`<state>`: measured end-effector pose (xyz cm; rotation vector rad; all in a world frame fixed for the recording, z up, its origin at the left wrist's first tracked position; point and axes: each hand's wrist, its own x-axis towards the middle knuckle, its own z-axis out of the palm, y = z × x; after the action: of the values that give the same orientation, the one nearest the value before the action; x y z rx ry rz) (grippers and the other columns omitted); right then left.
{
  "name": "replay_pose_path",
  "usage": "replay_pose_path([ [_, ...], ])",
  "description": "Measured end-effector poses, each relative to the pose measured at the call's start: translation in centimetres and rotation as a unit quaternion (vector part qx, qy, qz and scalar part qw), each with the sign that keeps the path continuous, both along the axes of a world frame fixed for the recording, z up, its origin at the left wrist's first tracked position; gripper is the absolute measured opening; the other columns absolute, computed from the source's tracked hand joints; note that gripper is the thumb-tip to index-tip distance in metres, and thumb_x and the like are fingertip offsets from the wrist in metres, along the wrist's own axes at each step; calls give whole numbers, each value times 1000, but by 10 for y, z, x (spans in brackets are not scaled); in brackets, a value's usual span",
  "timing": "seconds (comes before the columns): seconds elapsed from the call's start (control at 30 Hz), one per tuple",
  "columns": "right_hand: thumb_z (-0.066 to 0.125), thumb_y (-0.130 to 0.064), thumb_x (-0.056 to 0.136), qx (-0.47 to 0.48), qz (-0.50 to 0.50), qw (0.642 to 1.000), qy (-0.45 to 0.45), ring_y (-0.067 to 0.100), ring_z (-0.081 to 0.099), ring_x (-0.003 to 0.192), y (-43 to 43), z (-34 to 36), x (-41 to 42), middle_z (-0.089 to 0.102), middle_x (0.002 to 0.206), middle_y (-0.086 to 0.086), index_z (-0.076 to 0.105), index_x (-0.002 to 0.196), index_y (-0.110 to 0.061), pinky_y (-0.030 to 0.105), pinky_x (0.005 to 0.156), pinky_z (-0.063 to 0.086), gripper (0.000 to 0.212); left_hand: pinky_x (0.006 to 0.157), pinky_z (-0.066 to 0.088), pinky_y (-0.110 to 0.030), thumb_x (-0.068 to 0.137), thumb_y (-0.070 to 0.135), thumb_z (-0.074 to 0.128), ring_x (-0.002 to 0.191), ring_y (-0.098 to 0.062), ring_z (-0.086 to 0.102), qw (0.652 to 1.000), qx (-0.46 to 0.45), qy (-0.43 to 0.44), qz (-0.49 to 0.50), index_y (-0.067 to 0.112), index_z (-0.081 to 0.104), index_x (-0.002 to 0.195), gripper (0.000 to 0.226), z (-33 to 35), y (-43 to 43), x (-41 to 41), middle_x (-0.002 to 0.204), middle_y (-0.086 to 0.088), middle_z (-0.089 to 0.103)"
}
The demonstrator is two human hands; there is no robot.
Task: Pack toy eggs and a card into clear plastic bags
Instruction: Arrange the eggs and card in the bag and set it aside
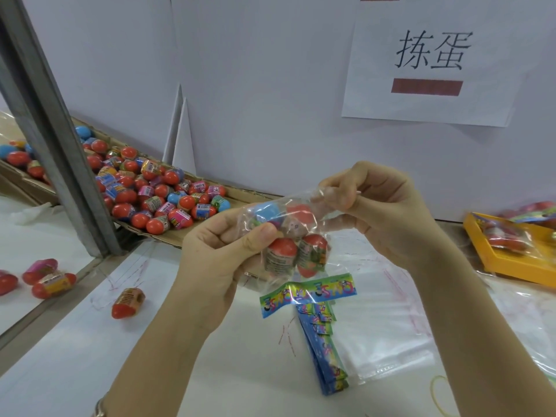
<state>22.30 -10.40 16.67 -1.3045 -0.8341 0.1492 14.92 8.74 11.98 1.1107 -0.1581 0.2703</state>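
Left hand [222, 254] grips a clear bag [301, 197] of toy eggs [281, 251]; right hand [385, 212] pinches its mouth at 3 o'clock. Keeping it wide should admit the card [307, 293].

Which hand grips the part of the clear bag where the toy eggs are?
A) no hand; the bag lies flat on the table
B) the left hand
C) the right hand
B: the left hand has its fingers curled round the lower part of the clear bag, where the toy eggs sit. The right hand only pinches the bag's empty top end, and the bag is held above the table.
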Motion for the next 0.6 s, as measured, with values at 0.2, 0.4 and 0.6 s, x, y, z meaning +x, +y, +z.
replay_pose_path([
  [0.2,51,-3,76,55,-69,994,59,34,72,82,-39,12,11,70,95,5,64,71,-20,40,69,60,22,53,56,-22,49,22,80,68,-15,74,999,9,-6,42,23,80,76,28,3,3,-1,79,-3,76],
  [0.4,83,-64,49,-128,-47,990,44,27,71,77,-19,13,-1,72,97,7,75,92,-25,34,67,58,59,58,58,-26,37,41,94,73,-19,74,994,85,-27,60,24,79,88,55,0,-1,-2,83,-7,76],
  [0.6,80,-45,51,-210,-65,975,4,15,69,68,-6,13,-8,74,81,6,75,83,-16,25,62,57,43,56,58,-27,46,27,86,73,-18,74,992,90,-33,82,26,79,86,40,0,-4,-2,83,-6,76],
])
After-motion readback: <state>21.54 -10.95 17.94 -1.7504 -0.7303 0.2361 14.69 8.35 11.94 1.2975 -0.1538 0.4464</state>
